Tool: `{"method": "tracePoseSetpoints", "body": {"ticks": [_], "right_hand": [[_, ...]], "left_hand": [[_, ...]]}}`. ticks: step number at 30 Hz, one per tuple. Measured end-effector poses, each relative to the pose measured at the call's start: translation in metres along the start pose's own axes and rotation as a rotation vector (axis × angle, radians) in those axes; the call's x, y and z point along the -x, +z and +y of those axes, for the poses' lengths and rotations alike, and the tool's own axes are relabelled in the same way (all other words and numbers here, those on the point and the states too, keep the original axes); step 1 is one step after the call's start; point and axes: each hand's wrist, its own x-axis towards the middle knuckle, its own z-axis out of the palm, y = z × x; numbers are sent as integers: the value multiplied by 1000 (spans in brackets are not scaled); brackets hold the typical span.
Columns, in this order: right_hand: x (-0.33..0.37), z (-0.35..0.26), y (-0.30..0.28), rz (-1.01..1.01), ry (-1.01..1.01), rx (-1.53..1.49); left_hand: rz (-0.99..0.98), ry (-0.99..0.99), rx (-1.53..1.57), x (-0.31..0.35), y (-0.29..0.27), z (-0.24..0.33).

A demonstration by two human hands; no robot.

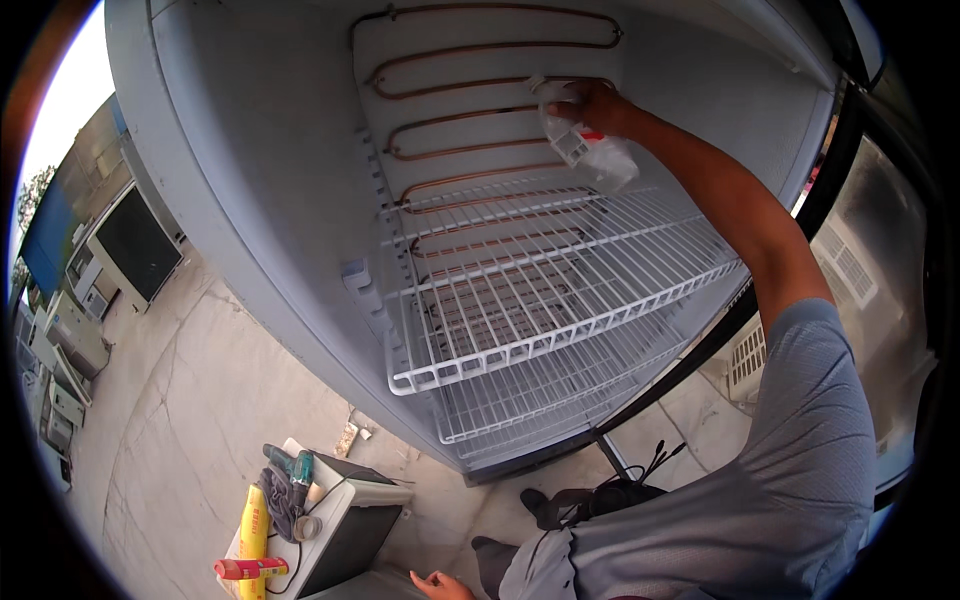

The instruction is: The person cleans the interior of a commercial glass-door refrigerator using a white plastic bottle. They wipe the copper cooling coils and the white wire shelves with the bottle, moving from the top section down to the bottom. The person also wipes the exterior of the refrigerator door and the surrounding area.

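Note:
My right hand (597, 108) reaches into an upright fridge cabinet and is closed around a clear plastic bottle (608, 165) with a red and white label. The bottle hangs tilted above the upper white wire shelf (560, 265), in front of the copper tubing (450, 90) that loops across the back wall. Low at the bottom edge, my left hand (442, 586) shows only in part. Its visible fingers are apart, with nothing seen in them.
Another wire shelf (560, 395) sits lower in the cabinet. By my left side, a boxy appliance (365, 530) carries a cordless drill (300, 466), a yellow tube (253, 525), a red can (250, 569) and a dark cloth. Old appliances (140, 245) line the far left. A dark-framed door (850, 230) stands at right.

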Motion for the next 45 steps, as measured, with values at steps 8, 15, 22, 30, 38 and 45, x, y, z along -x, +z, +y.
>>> {"method": "tracePoseSetpoints", "body": {"ticks": [8, 15, 22, 30, 38, 45], "right_hand": [[-25, 15, 19, -78, -137, 204], [-25, 15, 25, -119, -191, 215], [-30, 8, 36, -102, -166, 229], [-39, -7, 44, -71, -58, 183], [-40, -17, 55, -149, 23, 225], [-28, -25, 79, -166, 120, 225]], "left_hand": [[12, -66, -27, 21, 16, -41], [41, 20, -12, -11, 18, -38], [-25, 17, -31, -41, 12, -20], [-115, -59, -15, -53, 28, -18], [-186, -73, 43, -65, 40, -24], [-184, -63, 126, -80, 46, -36]]}}
